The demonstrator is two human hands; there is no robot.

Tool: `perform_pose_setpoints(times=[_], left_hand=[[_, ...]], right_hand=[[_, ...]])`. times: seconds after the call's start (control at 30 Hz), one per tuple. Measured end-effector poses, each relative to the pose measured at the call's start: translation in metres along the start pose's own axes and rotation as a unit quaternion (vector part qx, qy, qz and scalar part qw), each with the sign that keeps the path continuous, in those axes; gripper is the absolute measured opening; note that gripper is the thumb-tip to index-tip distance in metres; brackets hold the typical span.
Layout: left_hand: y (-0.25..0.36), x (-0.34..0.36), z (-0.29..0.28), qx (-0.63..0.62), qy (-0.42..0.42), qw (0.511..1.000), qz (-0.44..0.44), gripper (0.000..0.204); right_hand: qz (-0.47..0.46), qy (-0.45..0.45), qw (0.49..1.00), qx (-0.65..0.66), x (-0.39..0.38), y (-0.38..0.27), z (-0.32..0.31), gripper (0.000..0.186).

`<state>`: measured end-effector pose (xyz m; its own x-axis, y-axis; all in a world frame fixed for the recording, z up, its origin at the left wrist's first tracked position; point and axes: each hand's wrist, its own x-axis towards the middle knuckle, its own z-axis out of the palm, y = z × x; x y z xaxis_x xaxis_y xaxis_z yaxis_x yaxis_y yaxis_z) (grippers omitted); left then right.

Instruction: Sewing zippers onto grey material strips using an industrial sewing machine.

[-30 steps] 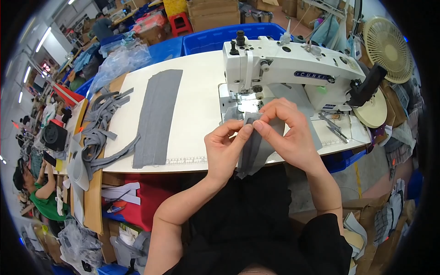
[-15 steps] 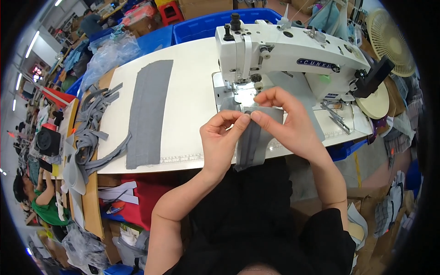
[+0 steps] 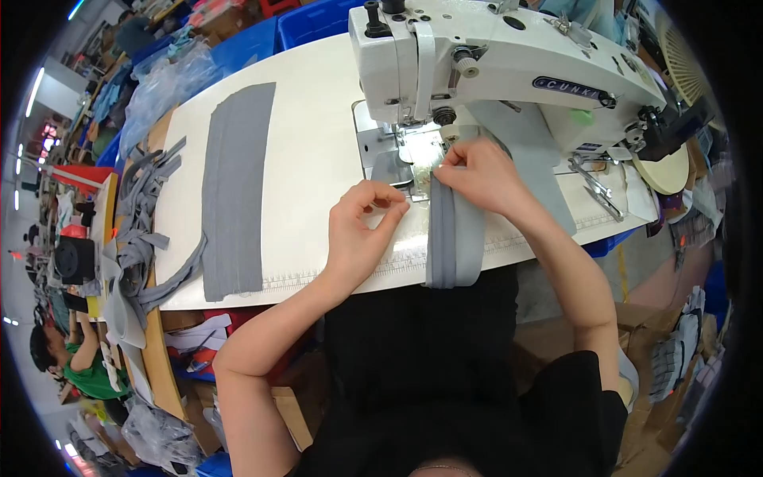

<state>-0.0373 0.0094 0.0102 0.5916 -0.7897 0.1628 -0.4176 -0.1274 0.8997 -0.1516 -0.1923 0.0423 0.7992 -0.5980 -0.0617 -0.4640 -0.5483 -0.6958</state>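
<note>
Grey banded strip at the sewing machine, right hand on its far end

Grey banded strip lies lengthwise on the white table, running from just in front of the machine's lit needle area down to the table's front edge. Darker lengthwise bands along its left side, paler cloth on its right.

Right hand: thumb and forefinger pinching the strip's far end, other fingers curled; slight blur here. Left hand: just left of the strip, apart from it, thumb and forefinger tips almost meeting; cannot tell whether anything fine is between them.

White sewing machine stands directly beyond the hands. Pale grey piece lies partly under its arm; metal hand tools rest on the table farther right. Measuring scale runs along the front edge.

Left of the hands, a flat grey panel, well apart from the strip. Beyond its left side, a tangle of narrow grey strips. Behind the table, a blue bin. Far left, another person in green; far right, a fan.
</note>
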Motion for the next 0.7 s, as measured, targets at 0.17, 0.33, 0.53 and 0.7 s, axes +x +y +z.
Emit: perform_pose_setpoints(times=[0.17, 0.33, 0.53, 0.7], left_hand=[[-0.007, 0.003, -0.002, 0.069, -0.067, 0.975, 0.203, 0.02], [-0.016, 0.004, 0.005, 0.081, -0.077, 0.965, 0.236, 0.018], [-0.02, 0.008, 0.003, 0.065, -0.057, 0.973, 0.215, 0.01], [-0.023, 0.007, -0.002, 0.061, -0.053, 0.979, 0.185, 0.017]], right_hand=[[0.007, -0.003, 0.995, -0.101, 0.029, -0.006, 0.022, 0.031], [0.071, -0.029, 0.99, -0.115, 0.038, -0.015, 0.03, 0.035], [0.046, 0.012, 0.999, -0.023, 0.055, 0.027, 0.049, 0.031], [0.014, 0.106, 0.994, 0.028, 0.046, 0.015, 0.058, 0.026]])
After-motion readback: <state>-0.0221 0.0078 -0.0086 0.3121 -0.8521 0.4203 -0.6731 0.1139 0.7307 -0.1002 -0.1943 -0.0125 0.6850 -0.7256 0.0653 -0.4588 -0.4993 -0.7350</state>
